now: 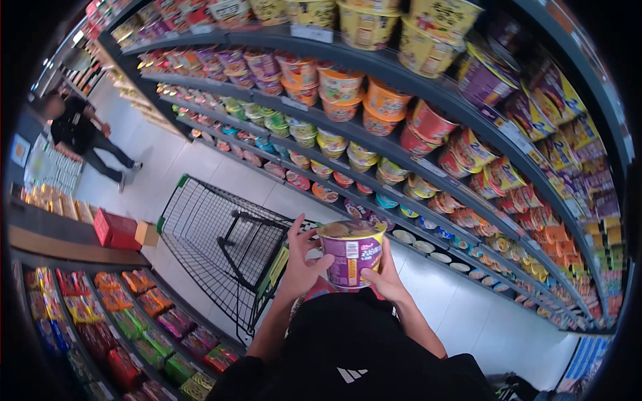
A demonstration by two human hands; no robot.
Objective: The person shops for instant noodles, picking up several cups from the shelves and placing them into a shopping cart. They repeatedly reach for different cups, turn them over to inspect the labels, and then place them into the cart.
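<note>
The purple cup (352, 259) has a smooth, slightly glossy printed wall and a shiny film-like lid (352, 229), while the black shirt (381, 334) looks like soft, matt cloth. Thin metal wire forms the cart (212, 230), and the dark shelf edge (267, 33) looks smooth and painted. Pale floor tiles (441, 287) gleam, the noodle packets (154, 344) wear crinkled, glossy plastic, and the small box (146, 234) looks like matt brown cardboard.

The cup (351, 259) over there is purple with yellow at its rim and white lettering, against a black top (414, 364) with three slanted white bars, while the cart (221, 227) is black grid edged in green, the floor (448, 294) pale grey, and yellow, orange and red tubs (388, 103) stripe the dark shelves (374, 61).
</note>
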